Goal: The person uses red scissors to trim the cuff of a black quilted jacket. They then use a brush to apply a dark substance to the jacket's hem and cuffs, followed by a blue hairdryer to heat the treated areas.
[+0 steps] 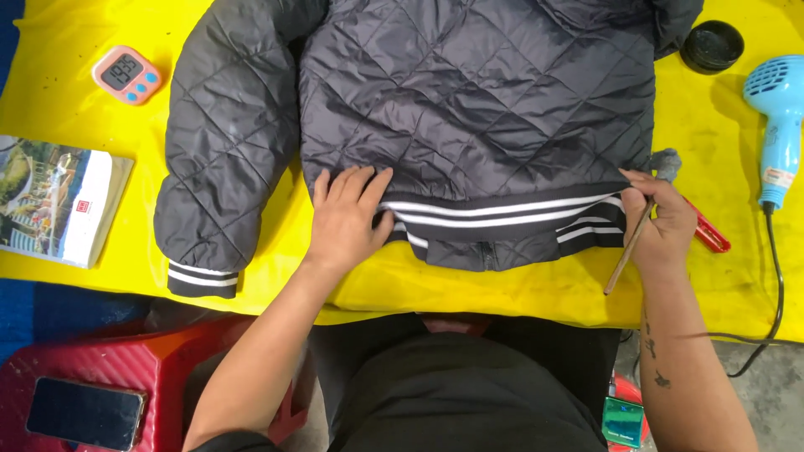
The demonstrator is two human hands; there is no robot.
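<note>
The jacket (477, 109) is lying spread flat, back up, on the yellow cloth (67, 117), its striped hem (502, 213) nearest the person. The left hand (347, 222) is pressing flat and open on the hem's left part, fingers spread, gripping nothing. The right hand (666, 222) is resting at the hem's right corner, fingers closed around a thin stick (628, 247) that is slanting down towards the person. A red tool (710, 234) is lying just beside that hand. A blue hairdryer (775, 117) and a dark round tin (712, 46) are sitting to the right, a pink timer (126, 75) and a book (59, 201) to the left. A phone (84, 413) is lying on a red stool (167, 368)
</note>
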